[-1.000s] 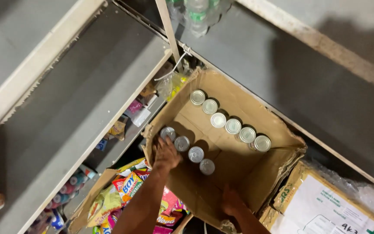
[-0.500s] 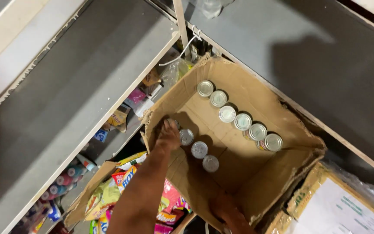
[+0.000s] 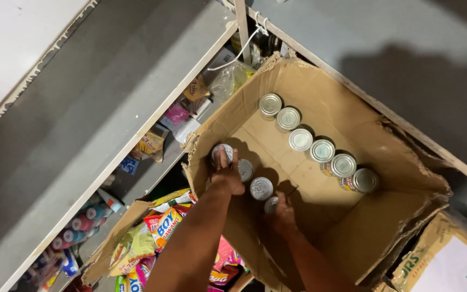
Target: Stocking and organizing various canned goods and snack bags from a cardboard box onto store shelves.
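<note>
An open cardboard box (image 3: 406, 162) holds two rows of silver-lidded cans. The far row (image 3: 322, 150) has several cans standing side by side. The near row is shorter. My left hand (image 3: 227, 174) reaches in from below and grips the can at the row's left end (image 3: 221, 153). My right hand (image 3: 286, 212) is inside the box, its fingers closed round the can at the row's right end (image 3: 271, 204). Two cans (image 3: 261, 188) stand between my hands.
Grey metal shelves (image 3: 109, 108) run along the left, with small packets and bottles on the lower levels. A carton of colourful snack packets (image 3: 163, 227) lies under my left arm. Another cardboard box (image 3: 449, 259) sits at the lower right.
My right hand has moved from the box's near edge into the box and onto the right end can. My left hand stays on the left end can. The view has shifted slightly.
</note>
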